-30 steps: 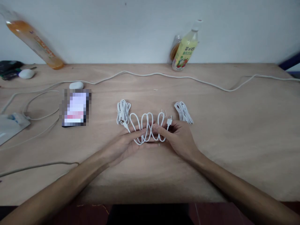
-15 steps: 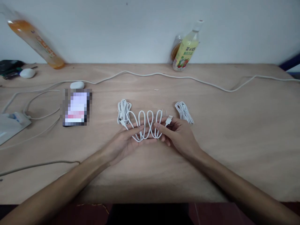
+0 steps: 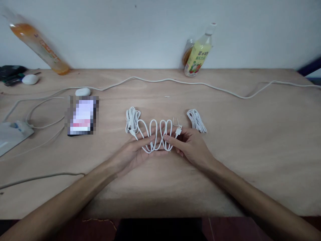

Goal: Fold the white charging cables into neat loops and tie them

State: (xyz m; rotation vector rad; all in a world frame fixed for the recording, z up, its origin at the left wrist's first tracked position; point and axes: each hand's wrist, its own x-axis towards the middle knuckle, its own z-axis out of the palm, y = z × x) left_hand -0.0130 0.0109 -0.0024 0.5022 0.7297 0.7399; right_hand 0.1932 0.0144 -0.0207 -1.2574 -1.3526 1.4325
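A white cable [image 3: 155,133] is grasped from both sides: its folded loops are pinched at their lower bends between the fingers of the left hand [image 3: 134,153] and those of the right hand [image 3: 193,147], both closed on the strands. The cable is held just above the table [image 3: 160,187], near the middle of it and close to the front edge. It is folded into several upright, narrow loops standing side by side. A USB plug [image 3: 178,129] sticks up at the right end of the row, beside the right hand's fingertips. The cord is thin, smooth and plain white.

Just to the left of the loops a coiled bundle [image 3: 132,117] of white cord is laid, touching or nearly touching them; a second bundle [image 3: 196,121] is laid just beyond the right hand.

The surface is bare pale plywood with a faint grain. A long white lead [image 3: 175,80] is run across it behind the hands. To the left a phone [image 3: 82,115] with a lit screen is laid flat, with a white oval object [image 3: 82,91] just behind it. At the back edge a yellow drink bottle [image 3: 198,52] is stood against the plain grey-white wall [image 3: 125,30]. An orange bottle [image 3: 40,47] is seen far left, leaning.
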